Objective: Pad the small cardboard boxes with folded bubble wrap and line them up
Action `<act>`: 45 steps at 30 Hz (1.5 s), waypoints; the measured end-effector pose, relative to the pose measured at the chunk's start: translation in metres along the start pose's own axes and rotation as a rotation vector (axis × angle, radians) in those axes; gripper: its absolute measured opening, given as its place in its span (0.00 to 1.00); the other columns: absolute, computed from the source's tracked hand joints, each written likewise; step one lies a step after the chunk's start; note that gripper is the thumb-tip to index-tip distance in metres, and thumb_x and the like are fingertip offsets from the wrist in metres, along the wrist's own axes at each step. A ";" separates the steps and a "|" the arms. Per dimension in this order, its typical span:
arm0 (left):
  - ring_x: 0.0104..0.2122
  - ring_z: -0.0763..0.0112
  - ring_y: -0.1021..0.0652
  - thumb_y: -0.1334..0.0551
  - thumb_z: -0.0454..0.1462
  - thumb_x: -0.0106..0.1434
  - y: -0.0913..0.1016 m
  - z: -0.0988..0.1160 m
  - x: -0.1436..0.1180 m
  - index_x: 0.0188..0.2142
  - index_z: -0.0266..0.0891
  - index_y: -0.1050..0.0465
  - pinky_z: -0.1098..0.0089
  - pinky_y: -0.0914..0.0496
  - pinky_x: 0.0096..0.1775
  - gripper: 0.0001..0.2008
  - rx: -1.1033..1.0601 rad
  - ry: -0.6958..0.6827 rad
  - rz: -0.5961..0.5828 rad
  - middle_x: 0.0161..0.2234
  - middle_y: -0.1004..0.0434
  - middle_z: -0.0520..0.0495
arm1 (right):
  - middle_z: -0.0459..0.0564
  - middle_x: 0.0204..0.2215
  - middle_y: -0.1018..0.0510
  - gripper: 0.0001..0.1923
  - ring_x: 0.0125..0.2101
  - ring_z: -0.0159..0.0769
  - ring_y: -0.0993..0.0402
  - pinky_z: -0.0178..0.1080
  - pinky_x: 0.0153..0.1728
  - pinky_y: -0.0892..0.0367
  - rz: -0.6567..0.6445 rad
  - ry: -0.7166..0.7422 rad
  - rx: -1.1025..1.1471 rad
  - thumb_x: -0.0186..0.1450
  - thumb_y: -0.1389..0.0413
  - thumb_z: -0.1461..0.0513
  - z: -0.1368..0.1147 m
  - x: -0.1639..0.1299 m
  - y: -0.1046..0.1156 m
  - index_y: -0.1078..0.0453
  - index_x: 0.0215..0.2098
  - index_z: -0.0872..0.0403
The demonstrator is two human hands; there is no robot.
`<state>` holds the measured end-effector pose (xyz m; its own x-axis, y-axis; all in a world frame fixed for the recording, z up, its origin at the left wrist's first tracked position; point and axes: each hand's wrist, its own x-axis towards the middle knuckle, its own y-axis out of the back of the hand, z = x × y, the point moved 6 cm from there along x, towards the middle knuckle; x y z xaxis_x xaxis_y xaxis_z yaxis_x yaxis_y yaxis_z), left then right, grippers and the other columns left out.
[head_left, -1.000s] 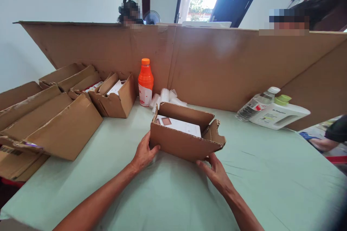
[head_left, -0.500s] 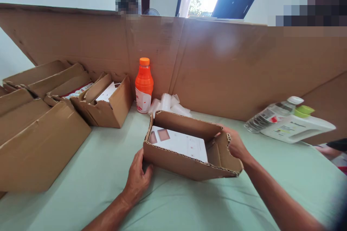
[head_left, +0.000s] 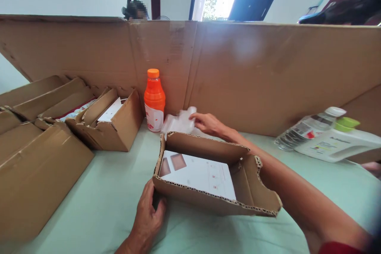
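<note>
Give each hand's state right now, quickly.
Left hand: open, touching the cardboard box.
Right hand: at the whitish plastic; whether gripping, cannot be told.

Blurry plastic (head_left: pixel 180 123), partly behind box (head_left: pixel 205 149)

From where I stand, I cannot read any word or number with certainty. The print on the white jug (head_left: pixel 336 147), the clear bottle (head_left: pixel 309 130), the orange bottle (head_left: pixel 154 105) and the white box (head_left: pixel 199 174) is too small.
</note>
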<state>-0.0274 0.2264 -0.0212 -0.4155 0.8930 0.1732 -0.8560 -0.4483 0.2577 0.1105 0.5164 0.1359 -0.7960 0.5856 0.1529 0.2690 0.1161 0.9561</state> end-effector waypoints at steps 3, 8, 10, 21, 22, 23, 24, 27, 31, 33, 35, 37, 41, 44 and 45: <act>0.47 0.53 0.23 0.40 0.39 0.61 0.003 0.008 0.001 0.54 0.39 0.30 0.59 0.26 0.45 0.21 0.029 -0.011 0.050 0.48 0.23 0.38 | 0.49 0.34 0.19 0.18 0.33 0.37 0.24 0.39 0.36 0.31 0.198 -0.178 0.275 0.66 0.49 0.60 0.029 -0.077 0.018 0.31 0.53 0.52; 0.35 0.62 0.25 0.39 0.41 0.60 0.009 0.023 0.001 0.44 0.39 0.29 0.66 0.30 0.34 0.13 0.071 0.004 0.025 0.37 0.25 0.45 | 0.49 0.33 0.19 0.24 0.30 0.38 0.23 0.39 0.32 0.30 0.244 -0.541 0.703 0.60 0.45 0.54 0.056 -0.221 -0.008 0.35 0.53 0.53; 0.32 0.65 0.27 0.40 0.42 0.61 0.010 0.027 0.001 0.39 0.40 0.31 0.68 0.30 0.34 0.09 0.063 0.004 0.004 0.32 0.28 0.49 | 0.47 0.28 0.20 0.27 0.24 0.35 0.26 0.38 0.29 0.31 0.249 -0.703 0.670 0.58 0.45 0.56 0.054 -0.264 -0.020 0.36 0.54 0.54; 0.29 0.68 0.29 0.37 0.44 0.59 0.035 0.054 0.004 0.40 0.42 0.30 0.66 0.31 0.35 0.12 0.323 -0.177 0.179 0.34 0.31 0.50 | 0.52 0.41 0.20 0.24 0.31 0.36 0.26 0.39 0.33 0.31 0.172 -0.527 0.499 0.63 0.42 0.51 -0.068 -0.293 -0.052 0.31 0.54 0.52; 0.28 0.69 0.30 0.38 0.44 0.59 0.034 0.051 0.004 0.39 0.42 0.30 0.67 0.31 0.34 0.11 0.317 -0.165 0.162 0.32 0.32 0.52 | 0.53 0.42 0.20 0.26 0.32 0.37 0.25 0.40 0.33 0.30 0.164 -0.508 0.510 0.62 0.40 0.49 -0.073 -0.288 -0.058 0.31 0.54 0.52; 0.27 0.70 0.29 0.38 0.44 0.60 0.033 0.048 0.005 0.38 0.42 0.30 0.67 0.31 0.33 0.11 0.297 -0.142 0.139 0.32 0.32 0.52 | 0.53 0.41 0.20 0.27 0.32 0.39 0.25 0.40 0.33 0.30 0.165 -0.497 0.520 0.61 0.40 0.47 -0.076 -0.281 -0.063 0.31 0.53 0.53; 0.27 0.70 0.28 0.38 0.45 0.60 0.031 0.043 0.005 0.38 0.42 0.30 0.68 0.30 0.32 0.11 0.262 -0.111 0.118 0.32 0.31 0.52 | 0.53 0.39 0.20 0.26 0.32 0.39 0.26 0.41 0.33 0.30 0.174 -0.496 0.526 0.61 0.40 0.46 -0.077 -0.275 -0.068 0.31 0.50 0.53; 0.31 0.67 0.23 0.36 0.46 0.59 0.027 0.025 0.008 0.44 0.40 0.29 0.67 0.27 0.35 0.17 0.101 -0.019 0.059 0.35 0.27 0.49 | 0.52 0.34 0.21 0.20 0.31 0.39 0.26 0.40 0.32 0.31 0.234 -0.535 0.542 0.64 0.43 0.49 -0.071 -0.255 -0.081 0.30 0.46 0.54; 0.45 0.62 0.20 0.34 0.45 0.58 0.024 0.010 0.013 0.59 0.40 0.36 0.61 0.26 0.50 0.31 -0.116 0.045 -0.003 0.46 0.24 0.42 | 0.51 0.36 0.20 0.19 0.33 0.39 0.25 0.40 0.34 0.30 0.245 -0.549 0.534 0.65 0.45 0.56 -0.064 -0.237 -0.089 0.32 0.52 0.54; 0.50 0.61 0.22 0.34 0.44 0.59 0.023 0.008 0.015 0.62 0.42 0.39 0.59 0.27 0.54 0.33 -0.146 0.058 -0.024 0.54 0.27 0.39 | 0.52 0.40 0.20 0.20 0.37 0.40 0.23 0.42 0.38 0.28 0.232 -0.496 0.472 0.65 0.46 0.60 -0.060 -0.236 -0.082 0.33 0.55 0.54; 0.51 0.61 0.22 0.34 0.43 0.59 0.023 0.008 0.016 0.63 0.44 0.39 0.58 0.28 0.55 0.33 -0.152 0.058 -0.028 0.59 0.30 0.39 | 0.54 0.47 0.20 0.20 0.44 0.42 0.23 0.45 0.47 0.29 0.241 -0.425 0.310 0.65 0.49 0.65 -0.049 -0.238 -0.063 0.31 0.55 0.52; 0.50 0.61 0.21 0.34 0.42 0.59 0.023 0.008 0.016 0.63 0.45 0.39 0.58 0.27 0.54 0.33 -0.163 0.054 -0.018 0.60 0.31 0.39 | 0.55 0.53 0.22 0.24 0.52 0.43 0.26 0.47 0.55 0.33 0.206 -0.393 0.042 0.65 0.52 0.70 -0.031 -0.240 -0.041 0.30 0.56 0.52; 0.47 0.64 0.20 0.33 0.41 0.59 0.024 0.004 0.017 0.63 0.44 0.39 0.61 0.26 0.51 0.33 -0.178 0.049 0.010 0.59 0.31 0.39 | 0.58 0.58 0.24 0.29 0.58 0.49 0.31 0.50 0.53 0.34 -0.011 -0.410 -0.277 0.58 0.50 0.76 0.015 -0.235 -0.010 0.25 0.53 0.53; 0.45 0.65 0.20 0.34 0.41 0.60 0.022 0.002 0.018 0.63 0.43 0.39 0.62 0.25 0.50 0.32 -0.175 0.035 0.015 0.58 0.30 0.39 | 0.57 0.51 0.20 0.18 0.56 0.51 0.29 0.48 0.50 0.32 -0.073 -0.406 -0.297 0.55 0.45 0.76 0.027 -0.238 0.002 0.21 0.38 0.53; 0.45 0.66 0.20 0.35 0.41 0.60 0.021 0.002 0.019 0.63 0.43 0.40 0.63 0.25 0.49 0.32 -0.175 0.028 0.016 0.58 0.30 0.38 | 0.58 0.50 0.19 0.15 0.57 0.52 0.29 0.49 0.50 0.33 -0.074 -0.409 -0.307 0.56 0.44 0.75 0.024 -0.243 0.005 0.22 0.34 0.54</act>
<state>-0.0530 0.2337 -0.0109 -0.4363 0.8874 0.1486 -0.8884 -0.4510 0.0850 0.3181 0.3941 0.0978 -0.5131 0.8578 0.0304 -0.0003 -0.0356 0.9994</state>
